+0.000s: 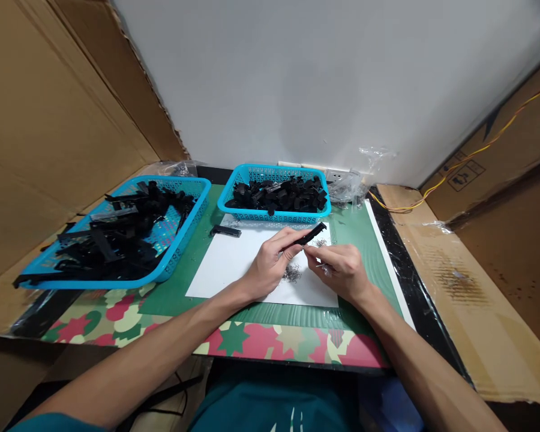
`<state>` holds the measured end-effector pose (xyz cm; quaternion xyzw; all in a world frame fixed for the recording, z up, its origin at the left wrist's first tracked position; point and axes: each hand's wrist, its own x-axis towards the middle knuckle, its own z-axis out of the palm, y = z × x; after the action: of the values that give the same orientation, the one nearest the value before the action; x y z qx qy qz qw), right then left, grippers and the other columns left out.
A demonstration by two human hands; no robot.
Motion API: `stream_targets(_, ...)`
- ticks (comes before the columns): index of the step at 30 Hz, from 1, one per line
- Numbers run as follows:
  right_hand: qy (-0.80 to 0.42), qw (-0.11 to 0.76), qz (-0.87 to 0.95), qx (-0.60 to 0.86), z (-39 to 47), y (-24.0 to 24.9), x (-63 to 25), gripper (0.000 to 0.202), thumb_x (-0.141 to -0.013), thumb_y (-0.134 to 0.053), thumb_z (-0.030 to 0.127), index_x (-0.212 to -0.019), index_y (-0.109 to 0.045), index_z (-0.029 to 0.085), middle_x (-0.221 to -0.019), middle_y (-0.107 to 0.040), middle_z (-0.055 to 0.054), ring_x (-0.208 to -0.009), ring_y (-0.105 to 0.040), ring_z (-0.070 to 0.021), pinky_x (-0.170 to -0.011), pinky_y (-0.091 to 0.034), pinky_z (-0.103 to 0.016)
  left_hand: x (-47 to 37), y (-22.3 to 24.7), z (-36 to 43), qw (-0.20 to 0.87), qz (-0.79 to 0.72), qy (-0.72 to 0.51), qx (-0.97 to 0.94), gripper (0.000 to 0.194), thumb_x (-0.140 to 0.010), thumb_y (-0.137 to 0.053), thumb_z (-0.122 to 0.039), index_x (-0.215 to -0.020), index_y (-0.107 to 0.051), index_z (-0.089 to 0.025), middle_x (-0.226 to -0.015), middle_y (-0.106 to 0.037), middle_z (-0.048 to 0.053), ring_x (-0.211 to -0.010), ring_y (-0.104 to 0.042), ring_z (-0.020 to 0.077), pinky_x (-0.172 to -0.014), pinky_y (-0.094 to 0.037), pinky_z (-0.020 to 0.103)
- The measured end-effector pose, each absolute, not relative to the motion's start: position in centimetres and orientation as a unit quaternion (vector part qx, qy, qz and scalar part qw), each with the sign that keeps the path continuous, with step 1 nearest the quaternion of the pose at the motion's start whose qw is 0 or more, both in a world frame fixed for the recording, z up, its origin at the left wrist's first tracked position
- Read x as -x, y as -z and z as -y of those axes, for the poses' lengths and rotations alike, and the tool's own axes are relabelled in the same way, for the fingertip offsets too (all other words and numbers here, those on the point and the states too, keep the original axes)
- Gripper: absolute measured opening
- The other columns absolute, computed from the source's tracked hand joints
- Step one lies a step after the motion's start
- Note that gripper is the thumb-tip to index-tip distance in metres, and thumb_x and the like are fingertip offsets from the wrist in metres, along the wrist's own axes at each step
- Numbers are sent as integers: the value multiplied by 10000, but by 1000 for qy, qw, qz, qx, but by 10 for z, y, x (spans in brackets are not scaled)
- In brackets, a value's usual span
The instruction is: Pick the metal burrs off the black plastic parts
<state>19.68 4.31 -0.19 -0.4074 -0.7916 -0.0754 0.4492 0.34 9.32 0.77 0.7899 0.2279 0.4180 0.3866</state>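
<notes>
My left hand (272, 261) is closed around a long black plastic part (314, 234), which it holds tilted over a white sheet (229, 264). At the near end of that part, the fingertips of my right hand (339, 267) are pinched together; what is between them is too small to make out. Something pale and shiny shows under the curled fingers of this hand. A pile of tiny dark metal pieces (292, 274) lies on the sheet between my hands, and a second pile (320, 242) sits behind them. Another black plastic part (225, 231) lies at the sheet's far left corner.
A blue basket (162, 264) of long black parts stands at the left. Behind the sheet is another blue basket (274, 216) with smaller black pieces. Clear plastic wrap (348, 189) and a yellow wire (425, 197) lie at the back right. Cardboard walls (513, 240) flank the table.
</notes>
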Motion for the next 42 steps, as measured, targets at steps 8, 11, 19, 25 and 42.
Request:
stream_targets(8,79,435,804,397,-42,3,-199,214,-999,-594,97,-907,-769,177,-569,-650,25,-466,-516,-96,-528,-371,-245,-1,-5,-93,361,-236,-408,-805,391,-1093,-494,-354,-1424,-663,-234,-1076,-688,87,-974,-653,206,-857,-534,330)
stream_targets(11,81,438,805,392,-42,-1,-201,178,-1026,-600,126,-983,-770,159,-609,-689,10,-495,-563,-106,-544,-396,-251,1,-9,-91,399,-250,-400,-786,404,-1087,-497,-409,-1368,-697,-197,-1149,-722,110,-1062,-667,239,-931,-533,360)
stream_targets(19,101,423,804,407,-42,-7,-206,155,-1028,-637,164,-1063,-787,188,-754,-793,-30,-581,-666,-123,-604,-459,-251,-2,-10,-88,589,-306,-371,-649,531,-1049,-499,-583,-1231,-744,-149,-671,-492,-8,-592,-460,128,-547,-394,264)
stream_targets(25,81,407,806,421,-43,-3,-214,269,-982,-580,58,-994,-798,215,-764,-801,-11,-598,-692,-121,-588,-464,-233,-1,-13,-92,570,-301,-332,-689,513,-1066,-476,-552,-1234,-740,-146,-767,-590,33,-677,-533,143,-581,-408,265)
stream_targets(42,-157,374,765,500,-42,-2,-203,129,-957,-697,277,-989,-793,197,-592,-598,41,-503,-457,-105,-529,-347,-233,6,-15,-105,325,-360,-393,-781,258,-1061,-551,-398,-1090,-678,-175,-996,-707,38,-811,-592,152,-743,-457,281)
